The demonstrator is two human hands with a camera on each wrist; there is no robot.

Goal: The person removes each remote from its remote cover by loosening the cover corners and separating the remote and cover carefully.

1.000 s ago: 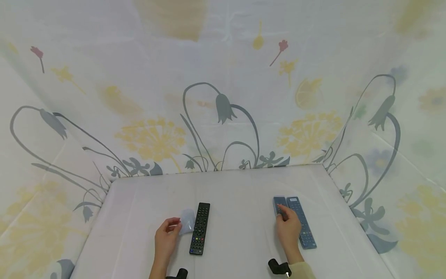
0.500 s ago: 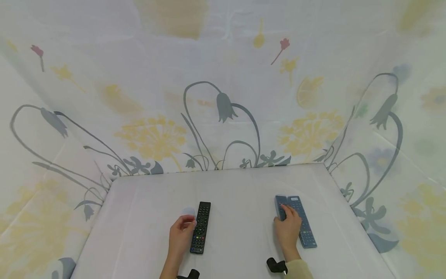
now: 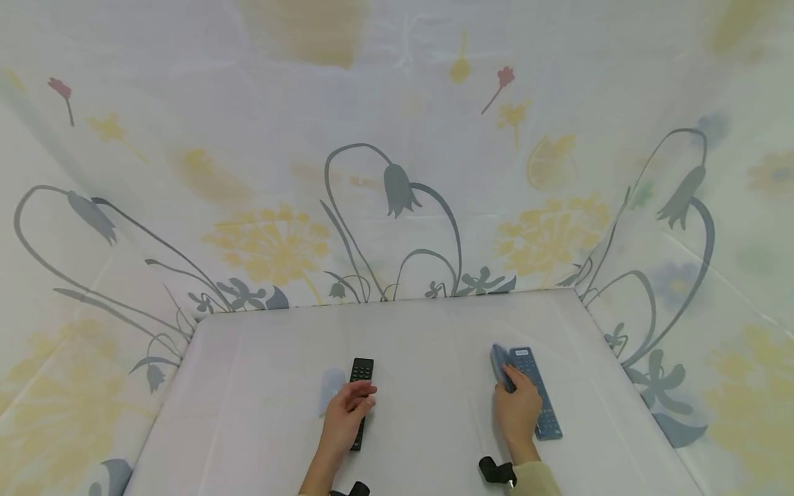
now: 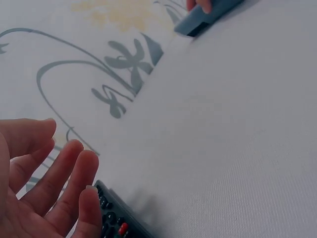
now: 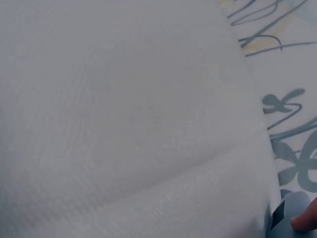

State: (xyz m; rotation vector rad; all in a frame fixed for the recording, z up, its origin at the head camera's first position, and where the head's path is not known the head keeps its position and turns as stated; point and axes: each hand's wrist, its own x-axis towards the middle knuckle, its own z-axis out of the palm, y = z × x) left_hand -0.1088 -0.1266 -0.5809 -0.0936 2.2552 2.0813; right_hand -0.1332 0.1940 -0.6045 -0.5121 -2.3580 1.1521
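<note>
While left hand (image 3: 341, 420) hangs loose, right hand (image 3: 518, 413) grips blue remote (image 3: 500, 362) beside illegible label (image 3: 522, 353).

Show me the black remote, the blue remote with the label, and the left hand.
Black remote (image 3: 362, 372): head view, on its upper buttons.
Blue remote (image 3: 548, 419): head view, on its lower part.
Left hand (image 3: 344, 416): head view, on its middle.

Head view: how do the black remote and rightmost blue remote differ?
The blue remote bears a white label; the black remote shows none. The black remote's far end leans right, the blue remote's left. The left hand partly hides the black remote, the right hand the blue one. Both lie on the table.
</note>
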